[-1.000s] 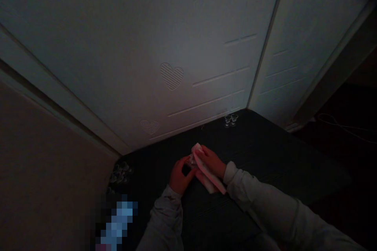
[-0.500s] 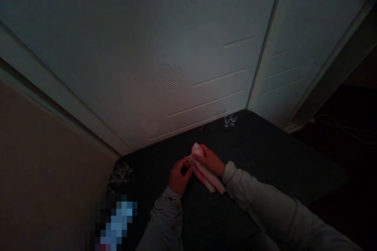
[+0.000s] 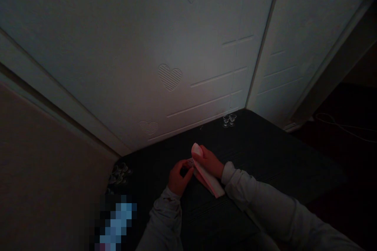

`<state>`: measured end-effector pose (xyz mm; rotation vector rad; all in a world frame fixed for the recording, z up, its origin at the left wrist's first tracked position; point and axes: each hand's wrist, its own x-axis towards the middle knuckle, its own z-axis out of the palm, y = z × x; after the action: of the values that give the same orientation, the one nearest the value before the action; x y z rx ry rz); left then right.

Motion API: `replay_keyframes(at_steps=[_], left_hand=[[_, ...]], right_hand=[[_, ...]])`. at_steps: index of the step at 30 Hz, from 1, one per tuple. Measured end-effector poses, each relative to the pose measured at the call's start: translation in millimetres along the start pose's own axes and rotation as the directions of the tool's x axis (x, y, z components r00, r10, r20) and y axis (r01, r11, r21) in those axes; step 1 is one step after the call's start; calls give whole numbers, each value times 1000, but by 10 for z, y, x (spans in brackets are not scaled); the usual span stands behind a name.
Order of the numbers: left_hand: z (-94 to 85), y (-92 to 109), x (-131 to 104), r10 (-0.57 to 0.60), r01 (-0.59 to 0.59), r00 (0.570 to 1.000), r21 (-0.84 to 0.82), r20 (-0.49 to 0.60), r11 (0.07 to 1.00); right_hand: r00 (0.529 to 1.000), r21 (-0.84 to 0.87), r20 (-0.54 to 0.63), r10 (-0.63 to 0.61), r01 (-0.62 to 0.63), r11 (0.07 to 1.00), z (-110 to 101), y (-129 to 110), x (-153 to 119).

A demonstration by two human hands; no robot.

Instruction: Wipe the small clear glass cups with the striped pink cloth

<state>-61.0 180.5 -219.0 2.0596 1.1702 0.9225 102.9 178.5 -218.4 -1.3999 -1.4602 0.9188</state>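
Observation:
Over the dark table [image 3: 265,153], my right hand [image 3: 210,161] is closed round a pink and white cloth [image 3: 216,188], whose folded top pokes up above the fingers and whose ends hang down toward the table. Beside it on the left, my left hand [image 3: 179,176] pinches a small clear glass [image 3: 191,162] by its edge. The cloth lies against the glass, between the two hands. Much of the glass is hidden by the fingers and the dim light.
Two small stemmed glasses [image 3: 229,120] stand at the table's back edge, near a white panel [image 3: 206,55] with carved hearts. Several more glasses [image 3: 120,173] stand at the left corner. A bright pixelated patch [image 3: 118,223] covers the lower left. A pale cable [image 3: 341,125] lies at the right.
The hanging ends of the cloth have come closer together and shifted slightly. Both hands keep nearly the same place and hold. The light has changed a little.

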Motion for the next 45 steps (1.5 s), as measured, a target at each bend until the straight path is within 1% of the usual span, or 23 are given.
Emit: replay_keyframes(at_steps=[4, 7, 9, 12, 16, 19, 21, 29, 32, 35, 40, 45], left_hand=[[1, -9, -6, 3, -4, 999, 22, 51, 1000], [0, -4, -5, -8, 3, 994, 42, 107, 999], [-1, 11, -3, -16, 11, 993, 41, 118, 999], [-3, 38, -4, -32, 31, 993, 12, 110, 999], [-8, 50, -3, -61, 63, 996, -35, 60, 997], [-10, 34, 7, -91, 92, 996, -53, 26, 994], [-9, 20, 13, -103, 105, 994, -67, 21, 992], [-9, -5, 23, -131, 135, 990, -120, 45, 984], [-15, -14, 29, -127, 138, 989, -176, 72, 975], [-16, -28, 37, -124, 138, 989, -186, 85, 973], [-8, -62, 44, -136, 152, 986, -194, 95, 969], [0, -86, 43, -151, 169, 983, -209, 101, 963]], right_hand=[[999, 30, -32, -26, 26, 999, 19, 31, 8], [999, 28, -26, -41, 42, 999, 29, 23, -2], [999, 19, -20, -44, 44, 999, 31, 5, -16], [999, 37, -14, -46, 47, 998, 24, -18, -32], [998, 72, -15, -54, 55, 996, 10, -12, -31], [998, 60, -25, -55, 57, 997, 3, 7, -24], [998, 52, -27, -55, 56, 997, 2, 16, -21], [1000, 111, -16, -25, 27, 993, 24, 37, 3], [999, 137, 10, -34, 32, 990, 37, 43, 5], [999, 166, 21, -47, 43, 985, 45, 42, -2], [998, 267, 56, -21, 5, 964, 52, 53, 8], [996, 306, 93, 2, -30, 952, 40, 65, 42]])
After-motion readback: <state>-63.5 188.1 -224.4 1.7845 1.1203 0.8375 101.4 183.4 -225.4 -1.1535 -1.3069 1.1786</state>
